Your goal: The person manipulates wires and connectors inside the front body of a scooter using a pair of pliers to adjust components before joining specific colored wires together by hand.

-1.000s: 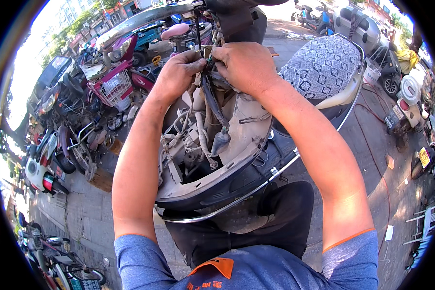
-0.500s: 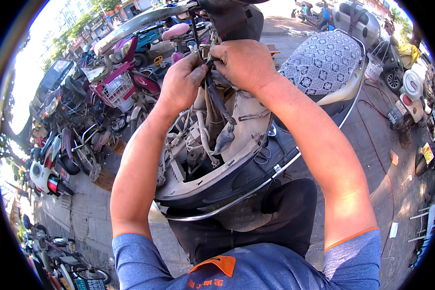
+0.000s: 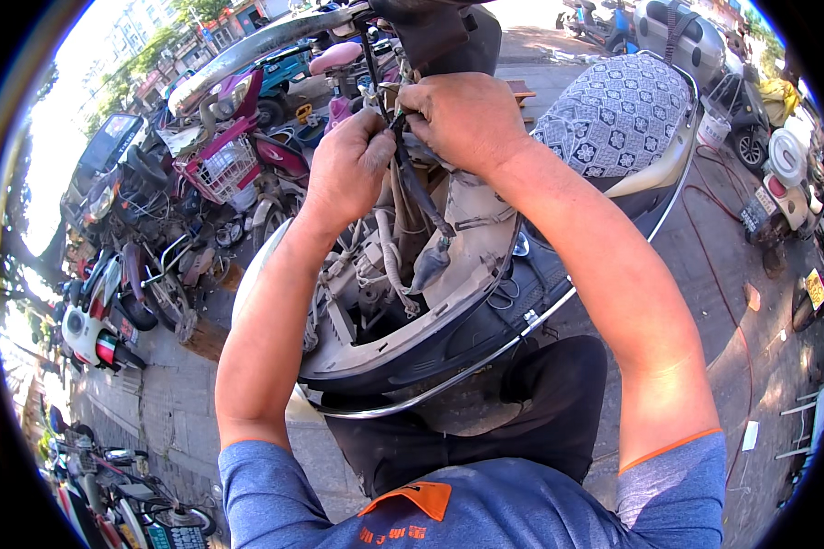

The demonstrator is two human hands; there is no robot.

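My left hand is closed at a dark wire bundle that hangs from the scooter's steering column, its thumb and fingers pinching the wires. Just right of it and slightly higher, my right hand is closed on the same wiring; its fingertips are partly hidden. Below them lies the scooter's opened, dusty body panel with cables and a dark rubber-booted connector. The handlebar and dark front cowl are above; the patterned seat is to the right.
Pink bicycles and scooters crowd the left, with a white-red scooter. A wooden log lies beside me. On the right are a silver top box, a white bucket, red hoses and parked vehicles on the pavement.
My left hand has shifted slightly down and to the right along the wires, its thumb now lower. My right hand stays at the bundle, a touch higher in the picture.
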